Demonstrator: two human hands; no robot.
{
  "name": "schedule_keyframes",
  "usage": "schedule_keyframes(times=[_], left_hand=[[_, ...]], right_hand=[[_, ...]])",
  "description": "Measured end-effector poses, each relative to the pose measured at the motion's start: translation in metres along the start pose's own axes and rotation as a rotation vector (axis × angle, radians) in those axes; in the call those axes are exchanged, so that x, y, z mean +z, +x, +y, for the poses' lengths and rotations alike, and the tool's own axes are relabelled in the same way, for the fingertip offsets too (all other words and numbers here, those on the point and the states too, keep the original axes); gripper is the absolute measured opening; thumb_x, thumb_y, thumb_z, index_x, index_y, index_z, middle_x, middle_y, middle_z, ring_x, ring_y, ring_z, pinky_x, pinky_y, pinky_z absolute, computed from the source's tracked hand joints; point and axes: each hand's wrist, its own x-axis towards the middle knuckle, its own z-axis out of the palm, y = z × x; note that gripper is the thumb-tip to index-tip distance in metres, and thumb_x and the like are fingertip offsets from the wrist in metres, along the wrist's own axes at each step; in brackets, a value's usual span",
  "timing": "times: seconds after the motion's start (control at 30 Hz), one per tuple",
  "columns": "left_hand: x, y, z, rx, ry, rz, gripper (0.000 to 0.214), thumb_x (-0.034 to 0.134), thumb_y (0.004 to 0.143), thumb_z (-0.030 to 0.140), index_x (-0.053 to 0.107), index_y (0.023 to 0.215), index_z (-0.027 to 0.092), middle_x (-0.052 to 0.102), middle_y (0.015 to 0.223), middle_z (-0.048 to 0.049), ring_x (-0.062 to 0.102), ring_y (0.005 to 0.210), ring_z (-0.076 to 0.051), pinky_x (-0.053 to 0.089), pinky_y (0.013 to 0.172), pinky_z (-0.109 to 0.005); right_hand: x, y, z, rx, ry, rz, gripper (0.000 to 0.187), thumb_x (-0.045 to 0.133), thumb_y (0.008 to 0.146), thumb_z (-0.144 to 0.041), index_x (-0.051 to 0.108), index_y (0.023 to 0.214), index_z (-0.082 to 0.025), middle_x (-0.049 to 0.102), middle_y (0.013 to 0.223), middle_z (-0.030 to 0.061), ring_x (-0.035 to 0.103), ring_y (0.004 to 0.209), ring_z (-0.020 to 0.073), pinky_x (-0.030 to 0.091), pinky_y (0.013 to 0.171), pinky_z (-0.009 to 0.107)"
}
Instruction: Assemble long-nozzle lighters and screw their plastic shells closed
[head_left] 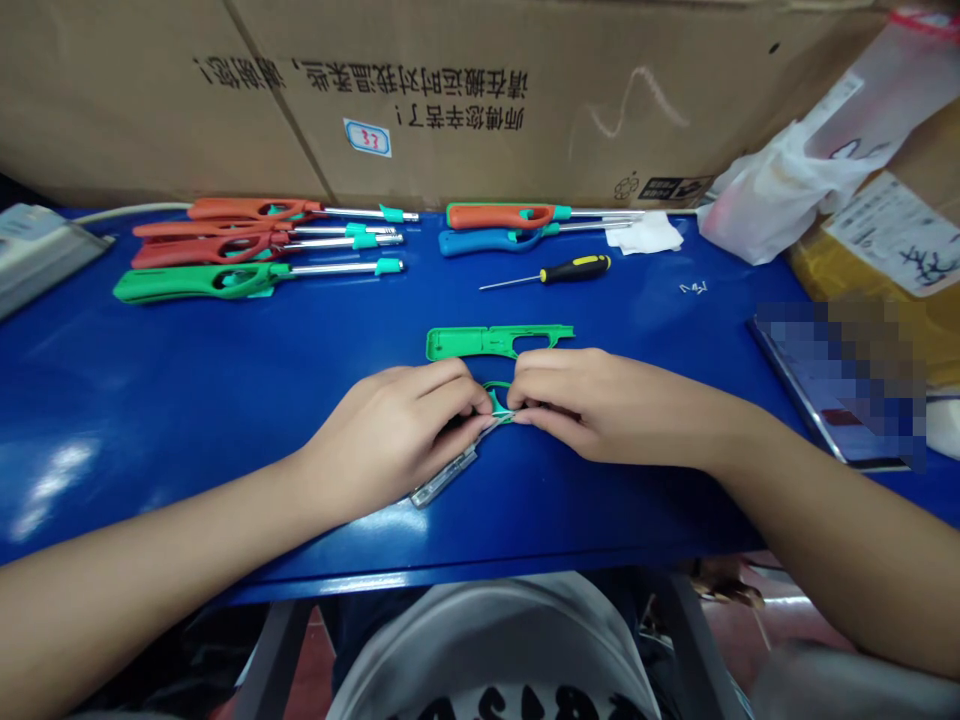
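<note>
My left hand (397, 435) and my right hand (592, 400) meet at the middle of the blue table (225, 400), both pinched on a partly taken-apart lighter. Its clear fuel tube (442, 477) sticks out below my left hand, and a small green trigger piece (498, 397) shows between my fingertips. A green lighter shell half (495, 341) lies flat just beyond my hands, untouched. Further back lies a black and yellow screwdriver (555, 271).
Several long-nosed lighters (247, 245) in red and green lie at the back left; an orange and a blue one (510, 227) at back centre beside a white cloth (645, 233). Small screws (694, 288) sit right. Cardboard boxes (450, 90) wall the back; a tablet (832, 390) lies right.
</note>
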Motion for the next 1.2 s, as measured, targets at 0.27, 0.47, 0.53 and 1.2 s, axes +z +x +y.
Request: schedule_keyframes(times=[0.27, 0.47, 0.53, 1.2], left_hand=[[-0.002, 0.000, 0.002, -0.058, -0.151, 0.028, 0.011, 0.065, 0.101, 0.021, 0.075, 0.096, 0.018, 0.075, 0.094, -0.0018, 0.072, 0.084, -0.015, 0.051, 0.069, -0.023], [-0.004, 0.001, 0.002, -0.058, -0.196, 0.034, 0.011, 0.067, 0.098, 0.020, 0.078, 0.095, 0.019, 0.074, 0.091, -0.0015, 0.072, 0.082, -0.014, 0.053, 0.072, -0.024], [-0.004, 0.001, 0.002, -0.061, -0.217, 0.043, 0.012, 0.067, 0.098, 0.019, 0.078, 0.094, 0.018, 0.074, 0.090, -0.0015, 0.071, 0.082, -0.013, 0.053, 0.072, -0.023], [-0.023, 0.001, -0.012, -0.009, -0.235, 0.017, 0.007, 0.070, 0.097, 0.023, 0.075, 0.101, 0.020, 0.073, 0.096, -0.0027, 0.070, 0.086, -0.013, 0.055, 0.078, -0.023]], right_hand=[[0.000, 0.001, -0.001, 0.005, 0.024, 0.010, 0.017, 0.053, 0.105, -0.014, 0.067, 0.095, -0.016, 0.065, 0.094, 0.0049, 0.062, 0.088, 0.0181, 0.046, 0.080, 0.031], [-0.002, -0.001, 0.000, 0.035, 0.062, 0.007, 0.016, 0.054, 0.101, -0.011, 0.068, 0.096, -0.018, 0.067, 0.097, 0.0044, 0.063, 0.091, 0.0179, 0.046, 0.082, 0.031], [-0.003, -0.001, 0.000, 0.046, 0.076, 0.011, 0.016, 0.055, 0.100, -0.010, 0.068, 0.095, -0.018, 0.067, 0.096, 0.0037, 0.062, 0.089, 0.0171, 0.046, 0.081, 0.030], [-0.010, -0.006, 0.000, 0.085, 0.130, 0.095, 0.019, 0.061, 0.089, -0.007, 0.068, 0.103, -0.018, 0.063, 0.098, 0.0005, 0.047, 0.065, 0.0081, 0.039, 0.063, 0.024]])
